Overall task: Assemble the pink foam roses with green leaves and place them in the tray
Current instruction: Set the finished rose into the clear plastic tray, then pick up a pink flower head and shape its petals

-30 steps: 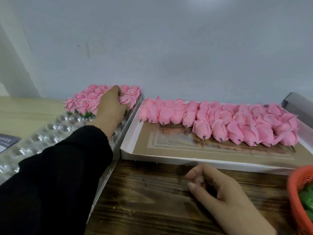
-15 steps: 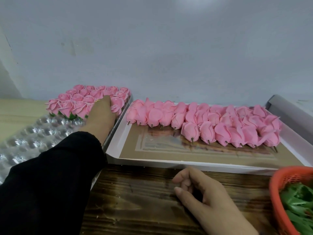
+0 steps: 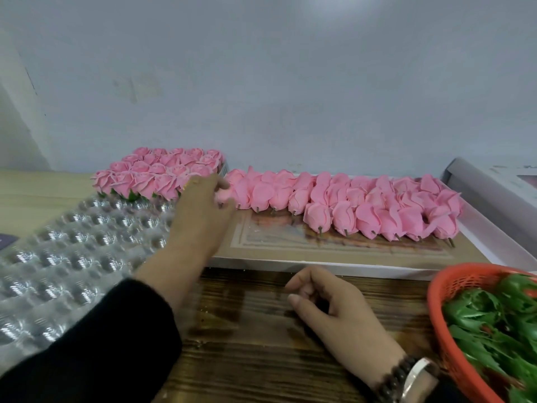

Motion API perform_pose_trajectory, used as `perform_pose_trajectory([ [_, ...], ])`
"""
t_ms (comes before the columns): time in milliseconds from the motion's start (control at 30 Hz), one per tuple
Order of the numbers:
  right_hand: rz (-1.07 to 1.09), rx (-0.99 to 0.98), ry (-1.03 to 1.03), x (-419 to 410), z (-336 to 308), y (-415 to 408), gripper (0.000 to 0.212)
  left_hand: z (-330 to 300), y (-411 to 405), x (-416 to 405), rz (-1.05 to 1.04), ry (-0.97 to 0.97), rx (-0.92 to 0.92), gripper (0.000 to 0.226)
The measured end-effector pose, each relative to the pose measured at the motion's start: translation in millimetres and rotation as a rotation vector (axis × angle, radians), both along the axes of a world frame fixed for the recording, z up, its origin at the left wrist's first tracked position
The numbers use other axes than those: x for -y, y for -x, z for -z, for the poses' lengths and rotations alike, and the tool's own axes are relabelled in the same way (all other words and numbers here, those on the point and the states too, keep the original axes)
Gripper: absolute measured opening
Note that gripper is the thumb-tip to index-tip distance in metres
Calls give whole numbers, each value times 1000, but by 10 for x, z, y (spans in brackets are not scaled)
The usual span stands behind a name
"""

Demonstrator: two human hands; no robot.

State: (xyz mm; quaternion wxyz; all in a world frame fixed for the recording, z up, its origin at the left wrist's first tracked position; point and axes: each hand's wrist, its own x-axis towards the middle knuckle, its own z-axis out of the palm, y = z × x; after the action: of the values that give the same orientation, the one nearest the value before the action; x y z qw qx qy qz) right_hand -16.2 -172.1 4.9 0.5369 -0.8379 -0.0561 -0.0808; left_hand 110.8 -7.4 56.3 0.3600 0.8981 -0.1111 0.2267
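Note:
Several assembled pink roses with green leaves [image 3: 157, 175] fill the far end of the clear bubble tray [image 3: 72, 245] on the left. Loose pink foam roses [image 3: 363, 205] with short stems lie in a row in the flat white box [image 3: 290, 266]. My left hand [image 3: 200, 216], blurred, reaches over the box's left corner, and its fingertips touch the leftmost loose rose. Whether they grip it is unclear. My right hand [image 3: 340, 318] rests on the wooden table with its fingers loosely curled and holds nothing. Green leaves [image 3: 488, 324] lie in the orange basket [image 3: 436, 301].
A grey wall stands close behind the tray and box. A white box lid [image 3: 494, 193] leans at the far right. The orange basket sits at the near right edge, next to my right wrist, which wears a bead bracelet and a bangle.
My left hand has left the assembled roses in the tray and moved right to the leftmost loose rose in the box. My right hand stays in place on the table.

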Motion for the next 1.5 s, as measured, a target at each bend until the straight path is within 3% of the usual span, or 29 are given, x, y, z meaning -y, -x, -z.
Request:
perform_pose_trajectory([
  [100, 11, 4, 8, 3, 1, 6, 12, 153, 445, 146, 114, 168, 14, 9],
  [267, 35, 21, 2, 5, -10, 9, 13, 450, 935, 273, 206, 411, -186, 17],
  [533, 205, 172, 116, 30, -160, -44, 16, 606, 1016, 413, 248, 350, -294, 17],
  [733, 423, 128, 483, 115, -394, -537, 8, 658, 1010, 418, 301, 407, -364, 21],
  [800, 458, 65, 623, 101, -416, -692, 20, 672, 1000, 410, 323, 427, -363, 21],
  [933, 462, -76, 912, 60, -419, -922, 33, 680, 980, 403, 343, 426, -360, 18],
  [1100, 435, -180, 1089, 25, -346, -1034, 31, 650, 1001, 376, 329, 329, -372, 20],
  [1333, 369, -149, 977, 87, -245, -1126, 32, 622, 998, 369, 317, 312, -403, 19],
  [1500, 440, 27, 531, 41, -306, -1006, 29, 634, 979, 343, 334, 403, -385, 22],
])
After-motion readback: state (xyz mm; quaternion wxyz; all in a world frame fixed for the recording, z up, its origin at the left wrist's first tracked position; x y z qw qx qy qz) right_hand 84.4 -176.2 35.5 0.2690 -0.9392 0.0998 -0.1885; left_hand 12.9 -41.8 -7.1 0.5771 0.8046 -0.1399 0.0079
